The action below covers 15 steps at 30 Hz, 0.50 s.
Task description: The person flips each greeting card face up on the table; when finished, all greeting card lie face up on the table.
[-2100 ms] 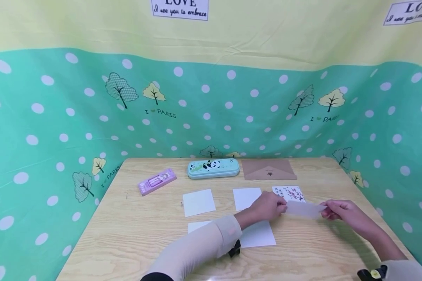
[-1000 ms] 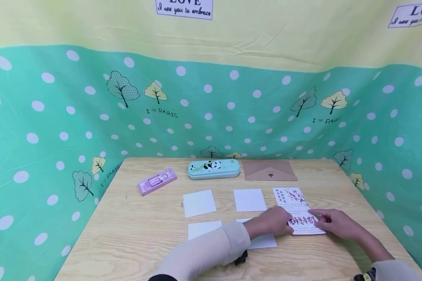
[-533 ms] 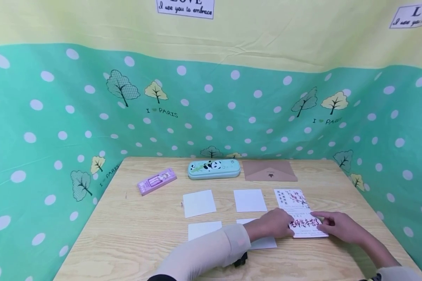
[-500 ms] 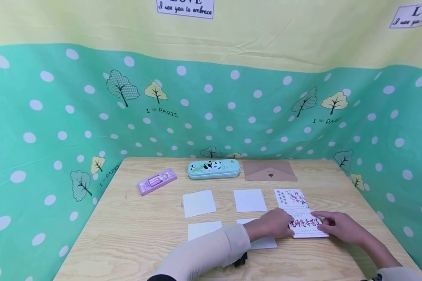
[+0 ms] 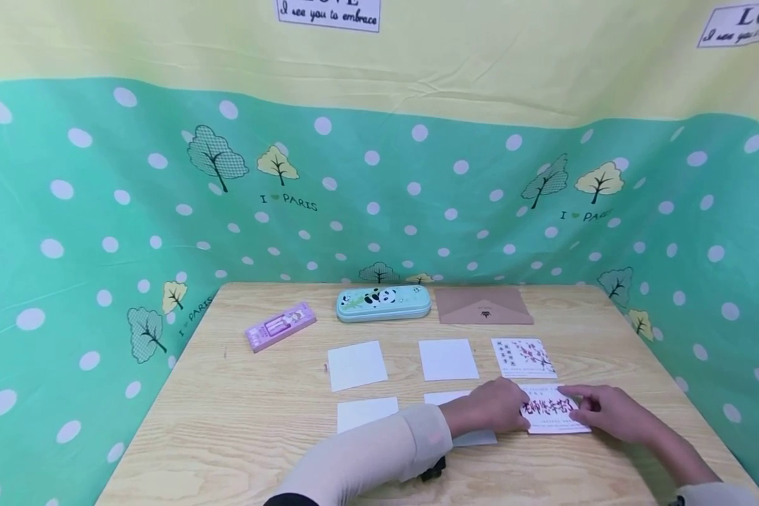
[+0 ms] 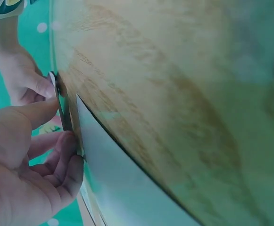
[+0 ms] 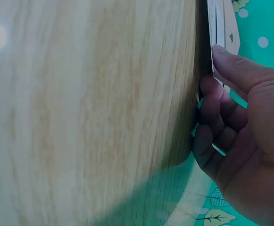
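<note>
A white card printed with red calligraphy (image 5: 552, 408) lies low over the table on the right, between both hands. My left hand (image 5: 497, 405) pinches its left edge; in the left wrist view the card (image 6: 63, 110) shows edge-on between thumb and fingers. At the opposite edge, my right hand (image 5: 610, 412) holds it by thumb and fingers, and the right wrist view shows the thumb (image 7: 226, 59) on the card's near corner. Just beyond it lies a second card with red blossom branches (image 5: 523, 357). The left forearm partly covers two blank white cards.
Blank white cards (image 5: 357, 365) lie in rows left of the hands, one more (image 5: 448, 359) in the back row. Along the back sit a purple box (image 5: 281, 327), a panda pencil case (image 5: 383, 303) and a brown envelope (image 5: 483, 306). Patterned cloth (image 5: 379, 176) encloses the wooden table (image 5: 215, 422).
The card in both hands, earlier raised and tilted over the blossom card, has come down toward the front. A narrow gap now separates the two cards.
</note>
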Tool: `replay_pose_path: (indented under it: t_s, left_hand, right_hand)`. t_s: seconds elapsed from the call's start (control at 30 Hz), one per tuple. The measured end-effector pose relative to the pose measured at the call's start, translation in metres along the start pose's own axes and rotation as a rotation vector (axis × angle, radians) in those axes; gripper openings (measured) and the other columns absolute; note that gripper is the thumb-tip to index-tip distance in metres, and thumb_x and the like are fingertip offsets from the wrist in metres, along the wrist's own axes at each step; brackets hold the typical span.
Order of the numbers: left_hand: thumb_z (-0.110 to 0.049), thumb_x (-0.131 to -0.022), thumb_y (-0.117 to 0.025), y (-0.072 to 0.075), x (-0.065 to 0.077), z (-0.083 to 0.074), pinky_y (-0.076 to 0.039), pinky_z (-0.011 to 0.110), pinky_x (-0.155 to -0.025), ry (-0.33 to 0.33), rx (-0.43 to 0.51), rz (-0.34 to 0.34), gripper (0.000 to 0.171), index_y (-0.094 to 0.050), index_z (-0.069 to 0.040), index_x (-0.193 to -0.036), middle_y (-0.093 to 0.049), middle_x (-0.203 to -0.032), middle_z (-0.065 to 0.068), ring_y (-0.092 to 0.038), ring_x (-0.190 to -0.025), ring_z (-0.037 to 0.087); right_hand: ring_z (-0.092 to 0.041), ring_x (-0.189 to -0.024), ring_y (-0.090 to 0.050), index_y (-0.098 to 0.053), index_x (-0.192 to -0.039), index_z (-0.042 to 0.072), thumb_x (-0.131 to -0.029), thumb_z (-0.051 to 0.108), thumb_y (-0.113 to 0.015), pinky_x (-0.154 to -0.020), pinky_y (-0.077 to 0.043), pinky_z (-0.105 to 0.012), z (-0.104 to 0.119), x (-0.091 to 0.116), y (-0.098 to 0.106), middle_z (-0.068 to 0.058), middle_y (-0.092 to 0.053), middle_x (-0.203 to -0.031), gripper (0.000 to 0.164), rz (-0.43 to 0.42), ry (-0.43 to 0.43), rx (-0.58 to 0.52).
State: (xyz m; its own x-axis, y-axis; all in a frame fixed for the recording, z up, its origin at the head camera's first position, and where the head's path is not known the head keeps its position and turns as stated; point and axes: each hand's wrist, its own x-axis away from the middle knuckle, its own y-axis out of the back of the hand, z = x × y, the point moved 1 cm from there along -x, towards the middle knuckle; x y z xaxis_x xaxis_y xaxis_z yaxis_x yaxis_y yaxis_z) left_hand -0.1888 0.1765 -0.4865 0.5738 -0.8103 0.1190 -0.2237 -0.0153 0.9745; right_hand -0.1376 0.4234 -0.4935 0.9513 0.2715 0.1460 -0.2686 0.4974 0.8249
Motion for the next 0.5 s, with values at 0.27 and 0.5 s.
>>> replay_pose_path:
  t_s: [0.27,0.5]
  left_hand:
    - [-0.044,-0.095,-0.069,-0.0068,-0.0028,-0.0034,-0.041,0.018,-0.058,0.048,-0.096,-0.027,0.014,-0.071,-0.030,-0.093,-0.054,-0.071,-0.013,-0.048,-0.069,0.003]
    - [-0.044,-0.095,-0.068,-0.0031,-0.0023,-0.0025,-0.041,0.017,-0.060,0.035,-0.057,0.003,0.013,-0.073,-0.033,-0.098,-0.060,-0.076,-0.014,-0.053,-0.072,0.002]
  right_hand:
    - [-0.002,-0.061,-0.038,-0.065,-0.133,0.004,-0.088,0.024,-0.078,-0.054,-0.034,-0.022,0.0023,-0.0018,-0.0040,0.006,-0.048,-0.071,0.051,-0.060,-0.055,0.063]
    - [0.000,-0.061,-0.037,-0.063,-0.134,0.004,-0.089,0.025,-0.077,-0.055,-0.035,-0.022,0.0031,-0.0002,-0.0035,0.007,-0.047,-0.072,0.052,-0.082,-0.025,0.062]
